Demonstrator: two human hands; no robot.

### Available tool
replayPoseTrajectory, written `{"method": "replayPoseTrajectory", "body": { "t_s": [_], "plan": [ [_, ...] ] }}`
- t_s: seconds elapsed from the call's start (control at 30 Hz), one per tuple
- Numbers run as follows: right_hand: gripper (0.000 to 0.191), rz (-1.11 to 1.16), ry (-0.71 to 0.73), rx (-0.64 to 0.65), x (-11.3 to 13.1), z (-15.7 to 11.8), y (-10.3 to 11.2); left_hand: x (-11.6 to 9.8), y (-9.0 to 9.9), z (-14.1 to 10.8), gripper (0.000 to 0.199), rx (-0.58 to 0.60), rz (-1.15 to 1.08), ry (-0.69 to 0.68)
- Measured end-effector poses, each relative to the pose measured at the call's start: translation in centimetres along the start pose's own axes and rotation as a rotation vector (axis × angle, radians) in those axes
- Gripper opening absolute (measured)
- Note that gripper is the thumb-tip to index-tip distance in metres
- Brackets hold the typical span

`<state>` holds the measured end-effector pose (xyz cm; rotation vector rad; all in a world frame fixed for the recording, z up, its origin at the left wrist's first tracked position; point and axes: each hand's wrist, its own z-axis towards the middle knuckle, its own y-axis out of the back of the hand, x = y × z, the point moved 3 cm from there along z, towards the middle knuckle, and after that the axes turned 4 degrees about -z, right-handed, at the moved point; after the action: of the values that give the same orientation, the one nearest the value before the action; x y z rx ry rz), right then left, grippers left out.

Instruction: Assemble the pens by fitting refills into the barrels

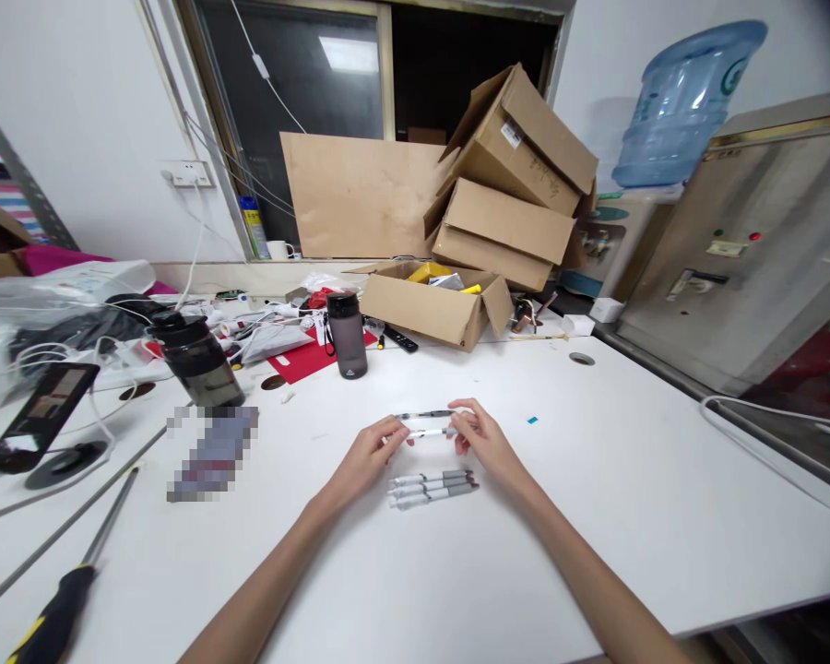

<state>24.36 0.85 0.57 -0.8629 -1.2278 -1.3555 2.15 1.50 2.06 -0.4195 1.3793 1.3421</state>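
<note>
My left hand (375,447) pinches the left end of a white pen (429,432), and my right hand (480,438) holds the same pen's right end. Just beyond it lies a darker, clear-barrelled pen (425,415), roughly parallel; the fingertips of both hands are close to its ends, and whether they touch it I cannot tell. Nearer to me, between my forearms, several white and grey pens (432,489) lie side by side on the white table (415,581).
A dark bottle (347,337) and an open cardboard box (421,309) stand beyond my hands. At left are another bottle (197,360), a phone (41,417), cables and a screwdriver (59,604). A small blue piece (532,420) lies right of my right hand.
</note>
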Motion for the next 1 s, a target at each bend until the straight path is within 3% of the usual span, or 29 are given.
{"method": "replayPoseTrajectory", "body": {
  "t_s": [0.17,0.33,0.47,0.63,0.8,1.0],
  "plan": [
    [0.03,-0.022,0.043,0.009,0.3,-0.01,0.24,0.21,0.36,0.04,0.042,-0.023,-0.027,0.022],
    [0.028,-0.063,-0.01,0.025,0.22,0.01,0.42,0.13,0.36,0.05,0.042,-0.003,-0.03,0.013],
    [0.024,-0.071,0.066,0.007,0.92,-0.11,0.52,0.2,0.36,0.03,0.042,-0.012,-0.028,0.022],
    [0.03,-0.05,-0.036,0.042,0.53,-0.1,0.38,0.51,0.17,0.04,0.044,0.016,-0.026,0.037],
    [0.024,-0.069,0.066,0.032,0.39,0.09,0.53,0.53,0.18,0.0,0.046,0.016,-0.029,0.056],
    [0.028,-0.087,0.004,0.046,0.43,0.02,0.48,0.13,0.23,-0.03,0.048,0.013,-0.012,0.053]
  ]
}}
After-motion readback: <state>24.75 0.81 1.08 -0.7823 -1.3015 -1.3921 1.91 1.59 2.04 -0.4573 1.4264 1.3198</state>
